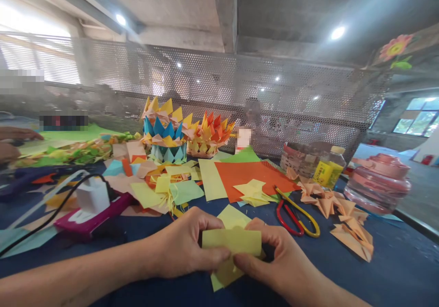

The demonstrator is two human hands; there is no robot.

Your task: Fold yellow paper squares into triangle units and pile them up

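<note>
Between my two hands is a pale yellow piece of paper point(230, 241), bent over into a curved fold. My left hand point(183, 245) grips its left end, thumb in front and fingers behind. On the right end, my right hand point(274, 256) pinches it the same way, and both thumb tips come close together at the lower edge. Beneath lies another pale yellow sheet point(224, 277) on the dark blue tabletop. Scissors point(297, 215) with one red and one yellow handle rest beyond my right hand. Folded peach paper pieces point(353, 238) lie to their right.
Orange paper point(254, 176) and loose scraps spread beyond my hands. Folded paper crowns point(164, 135) stand behind them. A magenta power strip point(92, 220) with a white plug and cables sits left. A yellow-labelled bottle point(329, 169) and pink jug point(379, 183) stand right. Another person's hand point(18, 135) is far left.
</note>
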